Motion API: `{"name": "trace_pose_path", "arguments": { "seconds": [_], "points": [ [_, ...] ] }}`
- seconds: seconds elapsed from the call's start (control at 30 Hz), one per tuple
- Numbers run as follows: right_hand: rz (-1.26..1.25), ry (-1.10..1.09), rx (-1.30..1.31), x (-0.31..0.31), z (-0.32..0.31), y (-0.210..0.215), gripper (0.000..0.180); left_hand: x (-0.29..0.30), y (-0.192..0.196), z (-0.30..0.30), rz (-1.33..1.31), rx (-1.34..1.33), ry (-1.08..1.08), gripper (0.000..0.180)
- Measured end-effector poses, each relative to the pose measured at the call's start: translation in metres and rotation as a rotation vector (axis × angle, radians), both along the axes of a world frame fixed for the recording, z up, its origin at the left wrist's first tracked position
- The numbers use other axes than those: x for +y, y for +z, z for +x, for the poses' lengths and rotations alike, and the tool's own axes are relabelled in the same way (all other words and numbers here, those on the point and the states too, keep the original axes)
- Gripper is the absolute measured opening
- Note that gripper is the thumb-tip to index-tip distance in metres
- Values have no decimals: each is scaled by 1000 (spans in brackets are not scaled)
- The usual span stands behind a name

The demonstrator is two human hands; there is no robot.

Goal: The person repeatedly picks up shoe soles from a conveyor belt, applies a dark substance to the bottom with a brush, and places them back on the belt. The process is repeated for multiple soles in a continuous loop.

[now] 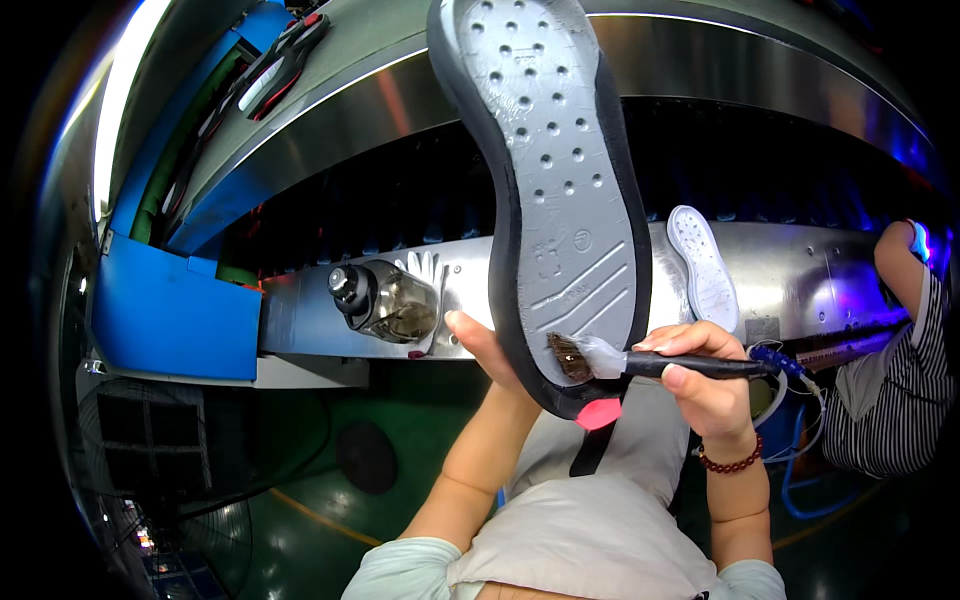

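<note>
A large shoe sole [570, 235] with a grey, dimpled inner face and a black raised rim is held up lengthwise in front of me. My left hand [487, 352] grips it from behind near its lower end; most of those fingers are hidden by the sole. A pink tab [600, 412] sticks out at its bottom edge. In my right hand [718, 390], pinched between thumb and fingers, is a black-handled brush [645, 364] with a tube at its back end. Its dark bristles touch the grey face near the lower end, where the surface looks wet.
On the metal ledge [465, 285] stand a clear bottle [395, 300] with a black cap, a white glove [424, 268] beside it, and a white sole [703, 265] to the right. Black-and-red soles [285, 70] lie on the conveyor at far left. A co-worker in stripes [890, 410] is at right.
</note>
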State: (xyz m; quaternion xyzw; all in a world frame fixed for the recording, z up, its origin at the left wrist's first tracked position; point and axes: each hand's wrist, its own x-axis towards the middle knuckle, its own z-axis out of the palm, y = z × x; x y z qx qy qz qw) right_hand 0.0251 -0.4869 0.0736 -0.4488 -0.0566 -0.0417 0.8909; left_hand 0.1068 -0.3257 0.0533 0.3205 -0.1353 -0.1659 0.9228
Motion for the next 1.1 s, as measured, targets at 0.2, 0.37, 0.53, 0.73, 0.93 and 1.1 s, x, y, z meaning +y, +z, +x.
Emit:
{"name": "trace_pose_path", "arguments": {
  "seconds": [0.2,0.37,0.53,0.73,0.93,1.1],
  "points": [
    [-766,-208,-260,0,-3,16,19,1,21,14,-569,94,-152,56],
    [-548,-82,-315,4,-4,24,18,1,22,23,-467,87,-130,52],
    [-588,-149,-275,2,6,14,18,-2,28,28,-456,89,-144,48],
    [-599,-57,-280,-23,25,24,17,0,31,32,-358,123,-229,48],
    [-516,174,-252,-28,32,31,17,3,31,42,-343,61,-306,47],
    [-664,251,-292,-19,21,23,16,3,36,45,-233,185,-323,45]
  ]
}}
